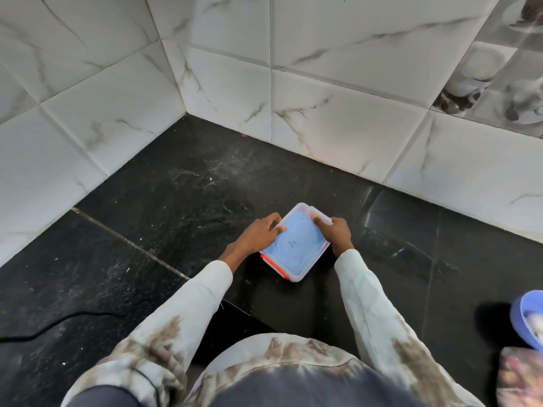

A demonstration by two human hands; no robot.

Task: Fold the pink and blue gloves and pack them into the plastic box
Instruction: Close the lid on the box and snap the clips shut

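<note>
Both hands, the left hand (261,235) and right hand (335,232), are pressing the lid onto the plastic box (295,245), blue glove apparently packed inside, latches seemingly remaining

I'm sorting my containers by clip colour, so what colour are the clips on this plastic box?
Orange-red clips on the plastic box; head view.

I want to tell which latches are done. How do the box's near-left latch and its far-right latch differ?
The near-left latch shows a bright orange strip and no hand touches it. The far-right latch looks clear or white, and the right hand rests its fingers on it. Both sit on edges of the plastic box. Whether either is snapped shut, I cannot tell.
</note>
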